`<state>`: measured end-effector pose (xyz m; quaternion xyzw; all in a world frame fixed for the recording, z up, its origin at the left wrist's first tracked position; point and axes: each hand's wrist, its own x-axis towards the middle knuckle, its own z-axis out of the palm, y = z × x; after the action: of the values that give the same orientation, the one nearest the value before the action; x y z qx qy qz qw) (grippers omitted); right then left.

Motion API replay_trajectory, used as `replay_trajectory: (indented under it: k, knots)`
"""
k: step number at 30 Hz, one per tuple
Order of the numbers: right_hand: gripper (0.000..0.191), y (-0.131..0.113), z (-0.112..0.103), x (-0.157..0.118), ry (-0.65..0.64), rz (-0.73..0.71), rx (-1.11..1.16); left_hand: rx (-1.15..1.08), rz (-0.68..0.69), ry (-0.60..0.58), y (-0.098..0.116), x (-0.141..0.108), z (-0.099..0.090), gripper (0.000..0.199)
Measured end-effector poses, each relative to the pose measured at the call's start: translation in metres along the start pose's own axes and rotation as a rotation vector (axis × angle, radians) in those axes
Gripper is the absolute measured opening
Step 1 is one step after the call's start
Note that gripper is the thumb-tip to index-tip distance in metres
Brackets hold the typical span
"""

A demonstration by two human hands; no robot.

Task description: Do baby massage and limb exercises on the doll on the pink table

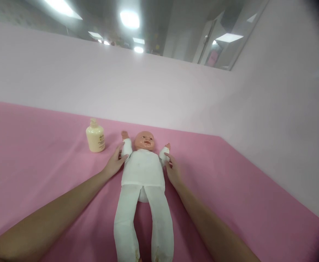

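A baby doll (143, 167) in a white top and white trousers lies on its back on a pink surface (52, 156). Its bald head points away from me, and both its arms are raised beside the head. My left hand (116, 162) grips the doll's sleeved arm on the left, with thumb and fingers against the white cloth. On the other side, my right hand (173, 171) holds the opposite arm by the sleeve. Some fingertips are hidden behind the sleeves. The lower ends of the legs run to the bottom of the view.
A cream pump bottle (95, 137) stands upright to the left of the doll's head. Behind the pink surface rises a pale wall (107, 83), which continues along the right side. A mirror-like panel (154, 29) above it shows bright ceiling lights.
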<state>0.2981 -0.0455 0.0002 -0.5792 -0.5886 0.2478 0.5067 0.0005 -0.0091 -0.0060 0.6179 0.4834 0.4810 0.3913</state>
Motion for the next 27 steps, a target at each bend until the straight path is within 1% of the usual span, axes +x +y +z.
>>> replay_trajectory:
  k: [4,8,13,16,19,21,23,25,27]
  knots:
    - [0.041,0.003,0.000,0.002,-0.007,-0.055,-0.050,0.096,0.006,0.003,0.002,0.000,0.000,0.068]
    - [0.041,0.003,0.000,0.003,-0.032,-0.013,-0.044,0.145,0.011,-0.019,0.005,0.000,0.001,0.060]
    - [0.042,0.000,-0.001,0.001,-0.052,0.028,-0.019,0.164,-0.034,0.005,0.003,0.001,0.001,0.062]
    - [0.044,-0.002,-0.001,0.001,-0.050,0.076,0.041,0.131,-0.016,0.005,-0.004,0.003,-0.001,0.066]
    - [0.049,-0.005,-0.001,0.002,-0.031,0.075,0.203,0.014,0.018,-0.019,-0.005,0.005,-0.001,0.073]
    - [0.054,-0.008,-0.002,0.002,-0.028,0.105,0.363,-0.124,0.001,-0.039,-0.002,0.004,0.000,0.085]
    - [0.055,-0.011,-0.002,0.002,-0.037,0.148,0.498,-0.301,-0.033,-0.059,0.002,0.003,0.000,0.101]
    - [0.047,-0.011,-0.002,0.001,-0.036,0.165,0.580,-0.464,-0.057,-0.071,0.006,0.002,-0.001,0.113]
    - [0.035,-0.009,-0.002,0.001,-0.027,0.160,0.629,-0.567,-0.083,-0.079,0.007,0.002,-0.002,0.113]
